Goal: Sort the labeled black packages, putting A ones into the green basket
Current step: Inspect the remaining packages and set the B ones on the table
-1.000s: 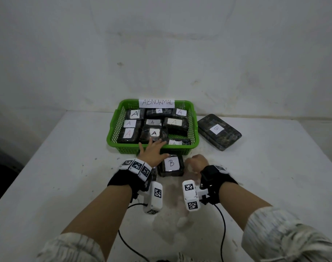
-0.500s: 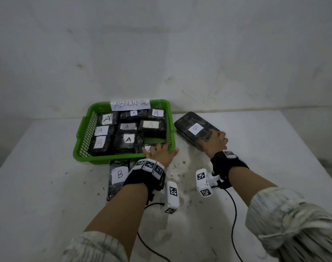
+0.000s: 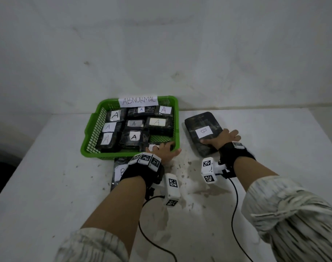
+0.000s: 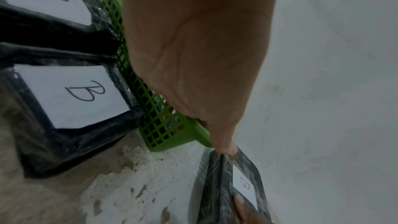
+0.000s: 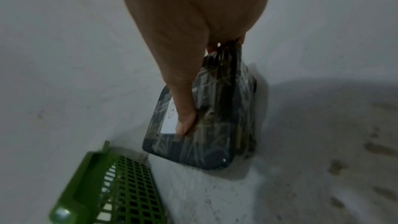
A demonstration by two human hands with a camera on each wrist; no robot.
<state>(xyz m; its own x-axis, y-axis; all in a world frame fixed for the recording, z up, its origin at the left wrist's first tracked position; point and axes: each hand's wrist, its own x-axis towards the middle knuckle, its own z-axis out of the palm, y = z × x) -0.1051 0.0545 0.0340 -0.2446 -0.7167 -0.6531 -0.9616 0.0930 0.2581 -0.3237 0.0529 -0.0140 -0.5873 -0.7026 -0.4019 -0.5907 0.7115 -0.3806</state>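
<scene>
The right hand (image 3: 222,139) lies on the near end of the large B package (image 3: 203,133), thumb across the top beside the white label and the other fingers (image 5: 215,48) curled round its near edge in the right wrist view, so it is grasping that package, which rests flat on the tabletop (image 3: 274,148) just right of the green basket (image 3: 177,118). The left hand (image 3: 164,151) rests over the basket's near rim, fingers reaching down inside and thumb lying outside along the edge; whether those fingers have hold of the partly hidden package with the white label (image 3: 152,147) under them cannot be told from any view. Seven packages marked A show face up in the basket, and two more B packages (image 4: 71,94) sit on the tabletop against the basket's near wall, below and to the left of the left wrist. The step in hand looks like clearing the B package away from the basket. To do it well, the right hand should keep the thumb pressed on top and the curled fingers well under the edge, since the plastic wrap looks slick and the package broad; lifting from one end may make it sag or slip. The left hand can steady the basket so it does not slide. Reading each label before moving anything guards against a B landing among the A ones.
</scene>
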